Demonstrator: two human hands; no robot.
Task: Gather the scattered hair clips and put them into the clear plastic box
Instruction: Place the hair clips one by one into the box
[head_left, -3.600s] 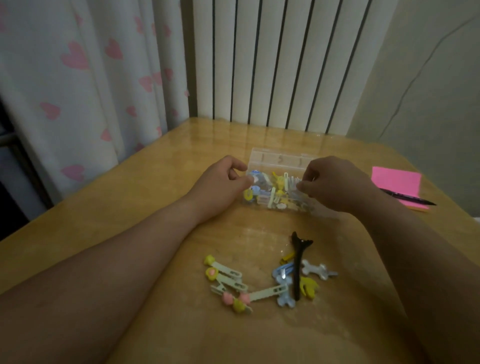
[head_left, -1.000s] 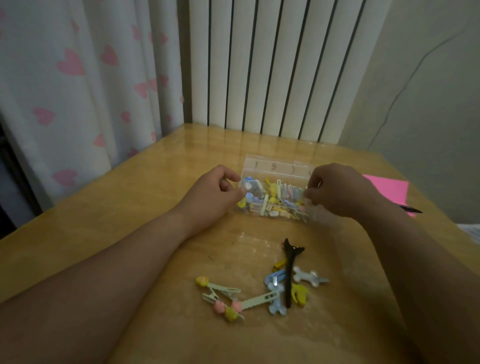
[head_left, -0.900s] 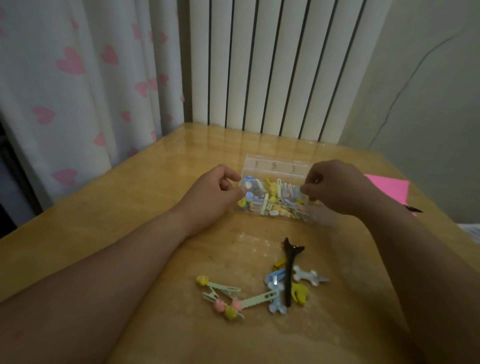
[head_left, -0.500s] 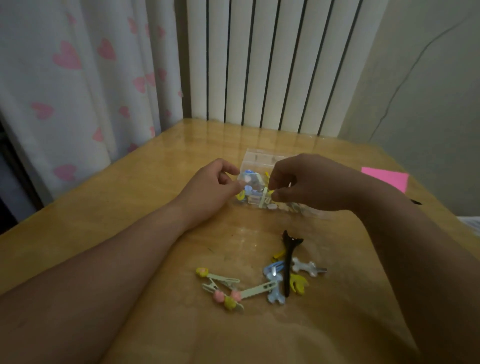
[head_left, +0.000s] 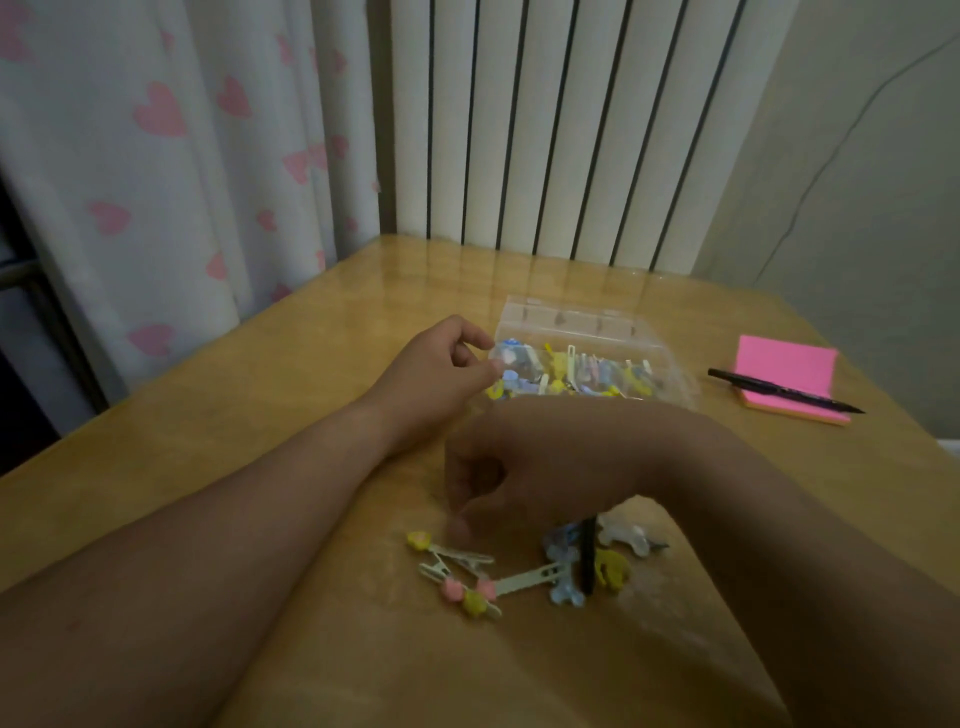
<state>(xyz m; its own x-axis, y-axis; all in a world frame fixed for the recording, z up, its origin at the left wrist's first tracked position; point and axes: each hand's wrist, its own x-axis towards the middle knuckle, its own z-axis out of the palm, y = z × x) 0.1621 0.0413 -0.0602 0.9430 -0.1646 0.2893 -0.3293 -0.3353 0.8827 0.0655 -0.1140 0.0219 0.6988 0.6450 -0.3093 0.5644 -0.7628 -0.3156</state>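
The clear plastic box (head_left: 582, 319) lies open at the middle of the wooden table, with several coloured hair clips inside. My left hand (head_left: 436, 376) pinches its left corner between thumb and forefinger. My right hand (head_left: 524, 467), blurred by motion, hovers nearer to me over the loose pile, its fingertips pointing down close to a pale green clip with a yellow head (head_left: 447, 551); I see nothing in it. More loose clips lie beside it: another pale green one (head_left: 530, 576), a long black one (head_left: 588, 564), a yellow one (head_left: 614, 569), a light blue one (head_left: 563, 593) and a whitish one (head_left: 628, 538).
A pink sticky-note pad (head_left: 787, 371) with a black pen (head_left: 779, 389) across it lies at the right of the table. A white radiator (head_left: 545, 130) stands behind the table and a heart-print curtain (head_left: 156, 156) hangs at the left.
My right hand has left the box and come down and toward me to the loose pile. My left hand stays at the box's left corner. The pink pad and pen are uncovered.
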